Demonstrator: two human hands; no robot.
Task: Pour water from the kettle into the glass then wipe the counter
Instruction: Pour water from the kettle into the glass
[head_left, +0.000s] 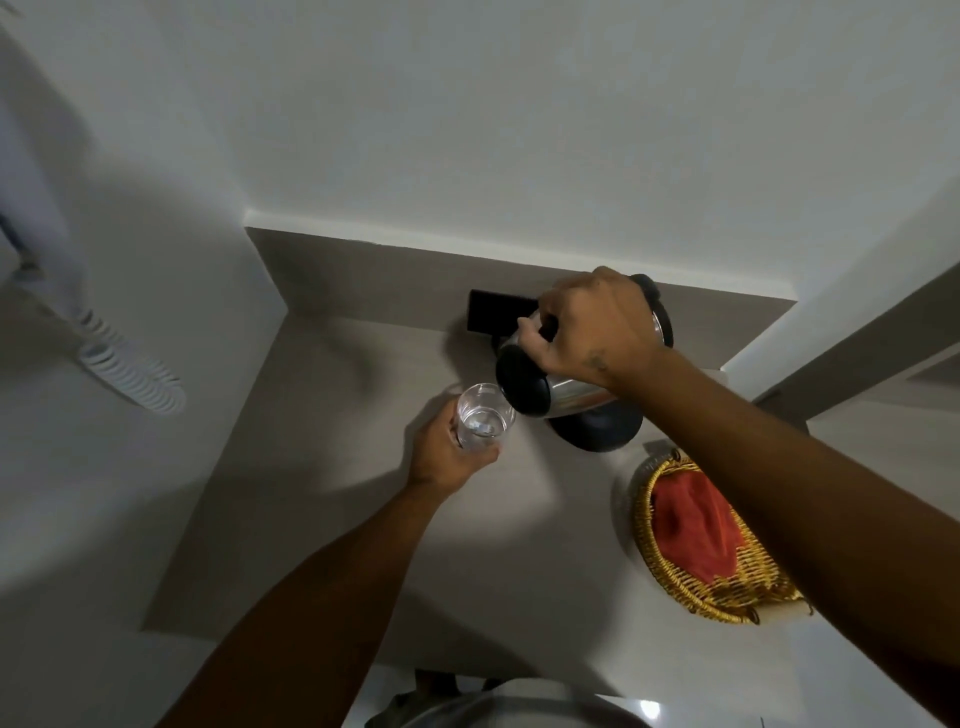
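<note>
Kettle (566, 384) of steel, tipped over its black base (597, 428), right hand (587, 327) closed round the handle; spout meets clear glass (480, 418) left of it, gripped by left hand (449, 457). Wicker basket (701, 571) with red cloth (691, 525) sits nearer on grey counter (322, 467)

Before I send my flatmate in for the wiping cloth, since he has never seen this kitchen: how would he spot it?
On the grey counter, look right of the round black kettle base. A golden wicker basket sits there, and the crumpled red-orange cloth lies inside it, the only brightly coloured thing around.
</note>
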